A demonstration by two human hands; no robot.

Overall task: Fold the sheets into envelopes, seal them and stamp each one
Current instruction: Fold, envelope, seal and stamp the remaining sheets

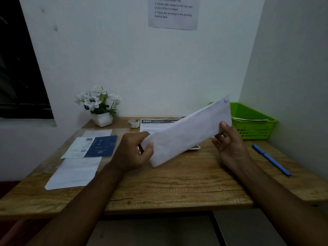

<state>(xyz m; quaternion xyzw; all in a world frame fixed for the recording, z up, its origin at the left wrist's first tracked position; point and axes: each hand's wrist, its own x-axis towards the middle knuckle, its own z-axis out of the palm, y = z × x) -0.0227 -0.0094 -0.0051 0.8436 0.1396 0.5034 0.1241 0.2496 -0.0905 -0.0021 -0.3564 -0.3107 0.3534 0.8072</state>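
A long white envelope hangs tilted above the wooden desk, its right end raised toward the green basket. My left hand grips its lower left end, thumb on the front. My right hand holds its right end, thumb on the front and fingers behind. A printed sheet headed "2400" lies flat behind the envelope, partly hidden by it. More sheets lie at the left, one blue and white. A roll of tape stands near the wall.
A green plastic basket with paper in it stands at the back right corner. A blue pen lies at the right. A white pot of white flowers stands at the back left. An instruction sheet hangs on the wall.
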